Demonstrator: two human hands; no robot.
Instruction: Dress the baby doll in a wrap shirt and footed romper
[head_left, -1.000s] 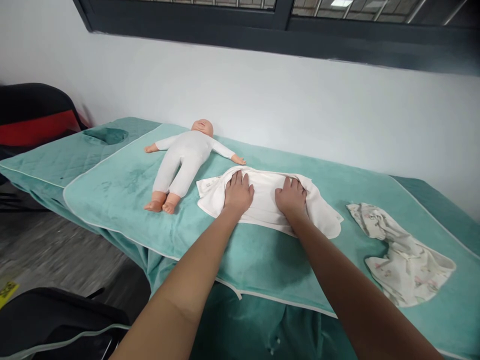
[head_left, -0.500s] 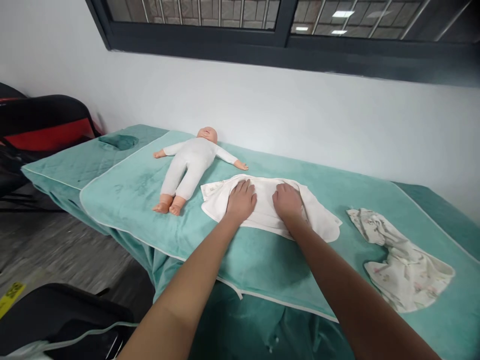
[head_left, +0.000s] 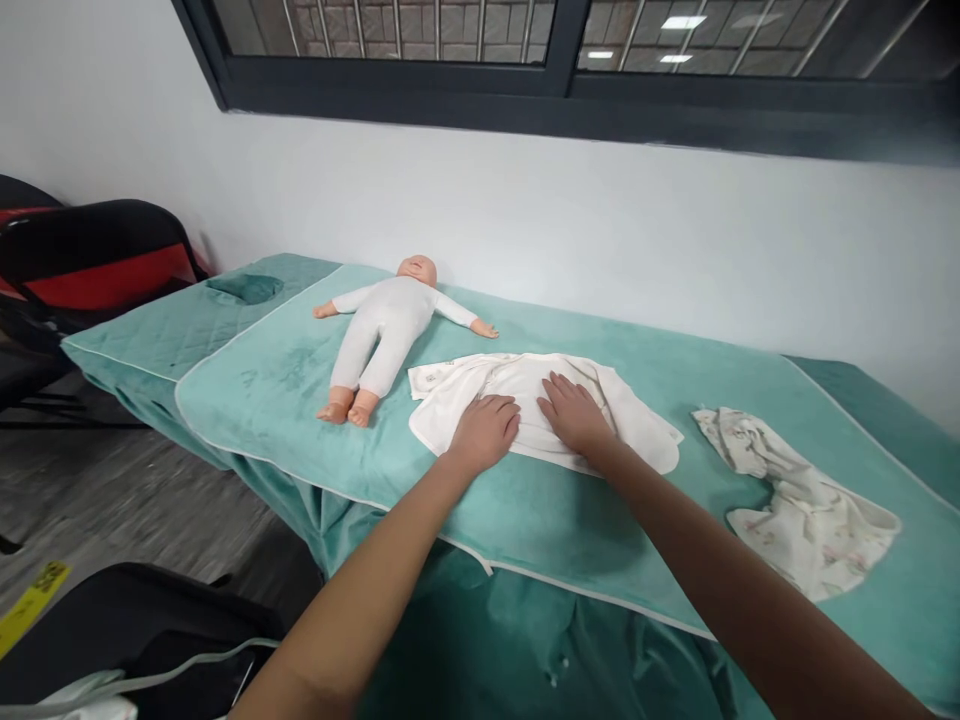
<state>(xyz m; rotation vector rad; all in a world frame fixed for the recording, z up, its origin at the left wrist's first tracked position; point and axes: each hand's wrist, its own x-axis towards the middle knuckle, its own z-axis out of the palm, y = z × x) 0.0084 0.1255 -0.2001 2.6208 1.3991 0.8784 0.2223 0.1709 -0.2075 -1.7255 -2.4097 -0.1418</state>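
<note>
A small white baby garment [head_left: 525, 378] is spread on the green bed cover, its left end showing a faint print. My left hand [head_left: 486, 432] lies on its near left part, fingers laid over the cloth. On the garment's middle rests my right hand [head_left: 576, 412], flat with its fingers spread. A baby doll [head_left: 386, 320] in a white bodysuit lies on its back to the left, arms stretched out, touched by neither hand. Further right, a crumpled floral baby garment [head_left: 817, 510] lies apart from my right arm.
The green bed [head_left: 285, 400] stands against a white wall [head_left: 525, 230] under a dark-framed window [head_left: 562, 80]. Folding chairs [head_left: 105, 255] stand at the left. A black chair [head_left: 135, 620] with a pale cable [head_left: 187, 662] is at the lower left.
My left hand has slid nearer to me on the white garment. My right hand's fingers have spread out flatter. The doll and the floral garment stay in place; the view has shifted slightly.
</note>
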